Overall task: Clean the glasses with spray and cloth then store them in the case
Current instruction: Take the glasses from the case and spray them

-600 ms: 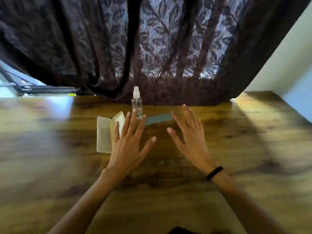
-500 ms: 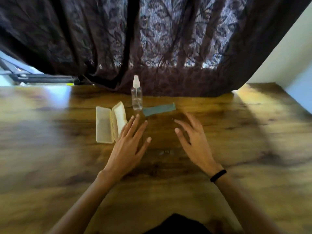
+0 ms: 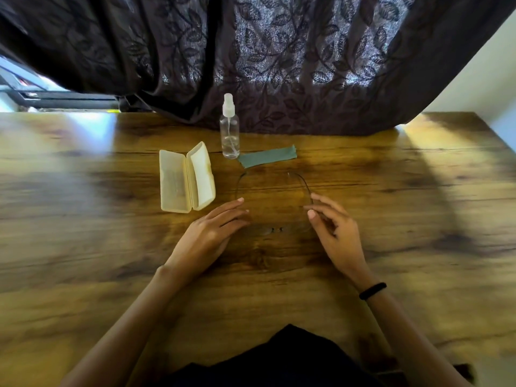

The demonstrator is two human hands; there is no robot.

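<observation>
1. The glasses (image 3: pixel 276 229) sat unfolded on the wooden table (image 3: pixel 83 191), right between both hands, with the temples pointing away toward the cloth (image 3: pixel 266 160). The spray bottle (image 3: pixel 229 129) and the open case (image 3: pixel 185 181) were just beyond.
2. The left hand (image 3: pixel 209 233) had relaxed, mostly straight fingers beside the frame's left side and was holding nothing.
3. The right hand (image 3: pixel 337 233) had loosely curled fingers right at the right temple. Honestly couldn't tell if thumb and finger were pinching it.
4. Handling guess: super thin wire frame and near-invisible lenses, so light, bendy and fragile. I'd lift by the bridge or both hinges and never the lenses, since they'd smudge and a one-sided pull could twist the frame.
</observation>
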